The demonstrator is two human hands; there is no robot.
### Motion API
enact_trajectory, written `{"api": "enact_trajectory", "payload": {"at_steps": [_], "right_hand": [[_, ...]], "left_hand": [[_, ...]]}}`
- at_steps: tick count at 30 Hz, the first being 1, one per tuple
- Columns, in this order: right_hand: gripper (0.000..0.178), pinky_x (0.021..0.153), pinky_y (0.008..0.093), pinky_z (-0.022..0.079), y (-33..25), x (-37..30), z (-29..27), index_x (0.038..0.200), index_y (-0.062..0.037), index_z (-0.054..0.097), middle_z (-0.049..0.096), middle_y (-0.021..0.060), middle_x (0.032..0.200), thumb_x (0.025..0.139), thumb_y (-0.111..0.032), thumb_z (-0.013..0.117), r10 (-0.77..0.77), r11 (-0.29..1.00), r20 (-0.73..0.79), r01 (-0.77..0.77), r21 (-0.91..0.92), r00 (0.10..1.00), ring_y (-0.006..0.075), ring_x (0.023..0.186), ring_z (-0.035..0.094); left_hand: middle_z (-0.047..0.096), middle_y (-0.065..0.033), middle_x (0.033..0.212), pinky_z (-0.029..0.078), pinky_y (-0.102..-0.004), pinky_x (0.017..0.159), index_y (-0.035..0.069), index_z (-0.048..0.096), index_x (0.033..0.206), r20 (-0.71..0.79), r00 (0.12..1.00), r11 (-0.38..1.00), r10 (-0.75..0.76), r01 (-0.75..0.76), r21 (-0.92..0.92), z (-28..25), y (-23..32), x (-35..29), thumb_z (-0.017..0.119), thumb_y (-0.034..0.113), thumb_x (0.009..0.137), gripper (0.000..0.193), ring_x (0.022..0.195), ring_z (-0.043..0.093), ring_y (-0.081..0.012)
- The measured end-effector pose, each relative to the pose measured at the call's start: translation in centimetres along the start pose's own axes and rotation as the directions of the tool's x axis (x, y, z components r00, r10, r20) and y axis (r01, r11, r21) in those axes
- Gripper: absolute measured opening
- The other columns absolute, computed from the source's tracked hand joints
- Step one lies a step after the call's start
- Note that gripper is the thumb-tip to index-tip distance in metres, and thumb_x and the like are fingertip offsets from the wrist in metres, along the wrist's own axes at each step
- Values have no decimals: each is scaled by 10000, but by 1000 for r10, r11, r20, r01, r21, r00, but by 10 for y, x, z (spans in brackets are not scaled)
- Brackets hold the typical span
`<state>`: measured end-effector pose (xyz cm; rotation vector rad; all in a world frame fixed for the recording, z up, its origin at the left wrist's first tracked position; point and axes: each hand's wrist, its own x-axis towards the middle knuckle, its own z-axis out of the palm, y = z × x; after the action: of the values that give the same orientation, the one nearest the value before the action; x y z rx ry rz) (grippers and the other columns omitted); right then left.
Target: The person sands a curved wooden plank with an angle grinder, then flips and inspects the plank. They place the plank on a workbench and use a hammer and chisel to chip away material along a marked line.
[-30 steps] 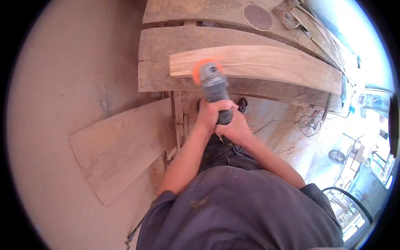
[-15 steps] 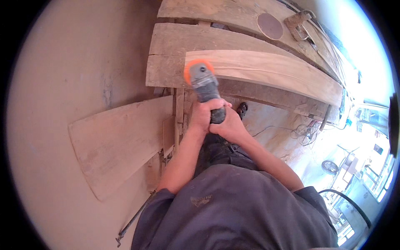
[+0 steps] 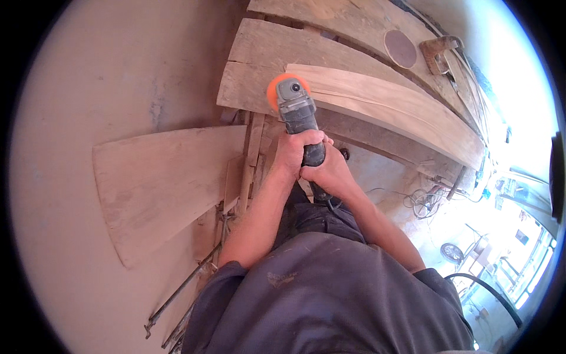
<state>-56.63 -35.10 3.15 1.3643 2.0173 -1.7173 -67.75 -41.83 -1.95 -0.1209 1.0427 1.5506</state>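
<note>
Both my hands are wrapped round the body of a grey and black angle grinder (image 3: pixel 300 115) with an orange disc (image 3: pixel 273 93) at its head. My left hand (image 3: pixel 292 151) grips the body just behind the head. Farther back, my right hand (image 3: pixel 328 171) closes round the rear part, where the cord hangs toward my waist. The disc is at the left end of a pale wooden board (image 3: pixel 383 106), overlapping it in view; whether it touches the wood I cannot tell. That board lies along the near side of a rough plank workbench (image 3: pixel 247 76).
On the bench's far side lie a round brown sanding disc (image 3: pixel 400 49) and a dusty tool-like block (image 3: pixel 439 54). A wide wooden panel (image 3: pixel 168 183) leans at the wall on my left. Coiled cable (image 3: pixel 425 203) lies on the floor to the right, near a wheel (image 3: pixel 452 253).
My view has turned a little, so bench and board appear shifted right. The grinder stays at the board's left end, both hands still on it, and its head now looks sharper.
</note>
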Motion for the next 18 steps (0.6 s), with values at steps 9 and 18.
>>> {"api": "enact_trajectory", "payload": {"at_steps": [9, 18], "right_hand": [[512, 805, 357, 549, 14, -5, -9, 1083, 29, 634, 681, 88, 945, 661, -193, 818, 11, 1000, -28, -11, 9, 1000, 214, 871, 674], [496, 799, 360, 548, 23, -10, -29, 1059, 30, 639, 694, 97, 943, 659, -197, 824, 4, 999, -37, -3, 35, 999, 199, 871, 681]], "left_hand": [[750, -176, 910, 583, -380, 844, -37, 721, 900, -11, 1000, 999, -28, 29, 23, 12, -14, 4, 685, 153, 799, 218, 845, 729, -249], [744, -182, 893, 590, -391, 828, -43, 709, 902, 14, 1000, 1000, -25, 25, -12, 33, -25, 9, 686, 116, 766, 211, 842, 731, -270]]}}
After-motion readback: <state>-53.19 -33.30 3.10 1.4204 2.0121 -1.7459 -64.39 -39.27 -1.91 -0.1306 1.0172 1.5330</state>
